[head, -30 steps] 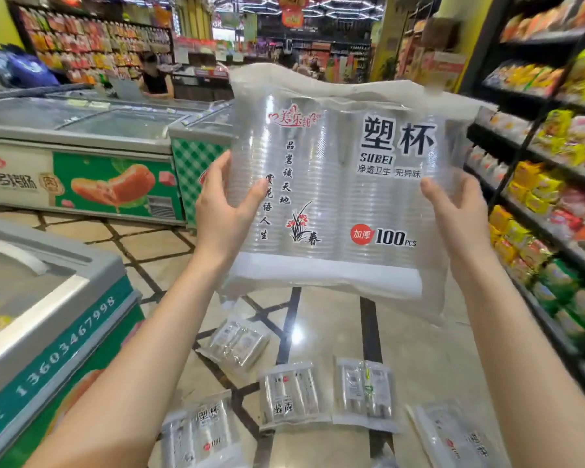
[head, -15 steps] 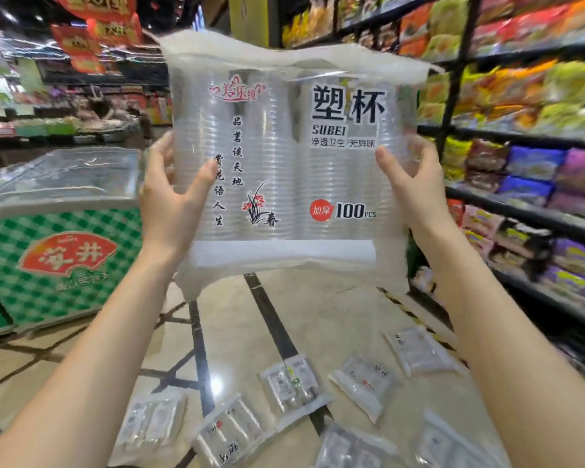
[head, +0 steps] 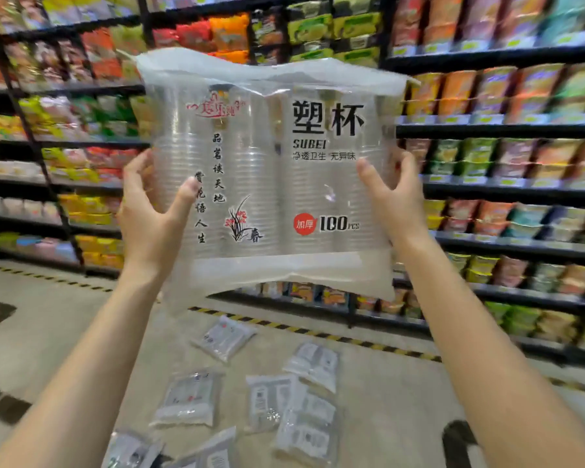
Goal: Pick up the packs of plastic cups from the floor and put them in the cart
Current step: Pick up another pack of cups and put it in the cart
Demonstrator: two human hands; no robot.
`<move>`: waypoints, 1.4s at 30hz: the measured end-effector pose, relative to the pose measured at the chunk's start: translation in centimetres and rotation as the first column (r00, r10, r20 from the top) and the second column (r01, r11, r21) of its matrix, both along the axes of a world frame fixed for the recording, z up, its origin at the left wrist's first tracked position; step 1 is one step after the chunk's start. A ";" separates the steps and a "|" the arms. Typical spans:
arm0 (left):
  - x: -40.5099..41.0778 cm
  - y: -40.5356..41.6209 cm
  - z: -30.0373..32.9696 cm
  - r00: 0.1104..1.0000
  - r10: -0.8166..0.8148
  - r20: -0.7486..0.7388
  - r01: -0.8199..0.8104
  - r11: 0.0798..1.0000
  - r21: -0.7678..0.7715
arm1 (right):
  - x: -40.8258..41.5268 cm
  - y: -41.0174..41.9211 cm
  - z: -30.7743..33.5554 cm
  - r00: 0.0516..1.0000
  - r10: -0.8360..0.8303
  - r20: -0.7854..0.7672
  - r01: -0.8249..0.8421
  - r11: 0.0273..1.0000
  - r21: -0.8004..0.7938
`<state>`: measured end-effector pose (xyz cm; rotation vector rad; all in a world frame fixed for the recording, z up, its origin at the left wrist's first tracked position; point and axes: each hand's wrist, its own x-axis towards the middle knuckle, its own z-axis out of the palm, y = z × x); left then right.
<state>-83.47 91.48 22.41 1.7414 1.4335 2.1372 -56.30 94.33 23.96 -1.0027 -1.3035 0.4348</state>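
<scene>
Both hands are holding one clear pack of plastic cups (head: 271, 184) up in the air, upright, printed face toward the camera: big black Chinese characters, "SUBEI", a red dot and "100 pcs" on its right half, a red logo, vertical text and a flower sketch on its left half. Left hand (head: 152, 217) is gripping the pack's left edge, thumb lying across the front film, fingers curling round behind. Right hand (head: 394, 204) is gripping the pack's right edge the same way, thumb on the front, fingers wrapping behind. Stacked clear cups are showing through the film in several columns; sealed flaps are sticking out at the pack's top and bottom. Below the held pack, more packs are lying flat on the floor (head: 48, 332): one pack (head: 223, 336) nearest under it, another (head: 313, 363) lower right of that, one (head: 188, 398) lower left, one (head: 271, 398) between those two, one (head: 306, 430) partly overlapping it at lower right, and two more (head: 132, 450) (head: 217, 449) being cut off by the bottom frame edge. Labels on the floor packs are too blurred to read. Behind the held pack, black shelves (head: 507, 187) full of coloured snack bags and cup-noodle tubs are filling the background on both sides. A black-and-yellow striped line (head: 318, 332) is running on the floor along the shelf base, just beyond the nearest floor pack. A dark object (head: 460, 440) is sitting at lower right of the floor packs, partly behind the right forearm; can't tell what it is.
</scene>
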 end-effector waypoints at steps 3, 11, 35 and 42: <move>8.3 3.1 -0.8 0.983 -0.185 -0.005 0.185 0.983 0.007 | 8.3 -2.4 -0.5 0.981 -0.194 -0.010 0.194 0.981 0.001; 31.5 8.0 -3.0 0.801 -0.599 0.024 0.599 0.800 -0.042 | 28.3 -8.6 -2.0 0.818 -0.574 0.027 0.574 0.816 -0.059; 79.3 21.0 -7.4 0.577 -0.816 -0.049 0.802 0.576 -0.159 | 68.3 -3.7 -7.3 0.572 -0.819 -0.047 0.790 0.566 -0.236; 95.4 27.1 -8.9 0.435 -0.900 0.034 0.885 0.420 -0.202 | 80.2 0.9 -7.8 0.461 -0.885 -0.068 0.851 0.462 -0.249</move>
